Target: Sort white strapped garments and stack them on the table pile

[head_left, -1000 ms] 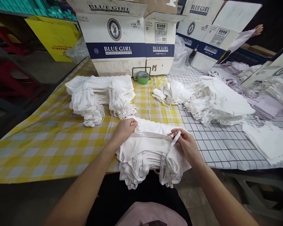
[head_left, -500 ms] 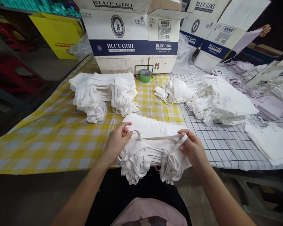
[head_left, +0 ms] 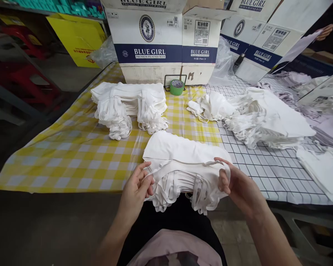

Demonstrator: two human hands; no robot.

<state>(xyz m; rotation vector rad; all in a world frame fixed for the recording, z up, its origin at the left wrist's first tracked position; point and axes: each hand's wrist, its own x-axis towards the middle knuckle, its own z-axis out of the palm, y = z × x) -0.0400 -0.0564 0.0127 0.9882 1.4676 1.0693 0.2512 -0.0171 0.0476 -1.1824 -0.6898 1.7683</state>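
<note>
white strap stack (head_left: 183,166) | flat | near table edge, straps overhanging

At the table's near edge, a stack of white strapped pieces (head_left: 183,162) lies where the yellow checked cloth (head_left: 72,155) meets the grid cloth (head_left: 266,173). The left hand (head_left: 137,186) touches the strap loops at its left end. The right hand (head_left: 237,183) clasps its right end, thumb on top. A second stack (head_left: 127,101) lies farther back, near the green tape roll (head_left: 177,87) and the Blue Girl carton (head_left: 161,40).
</note>
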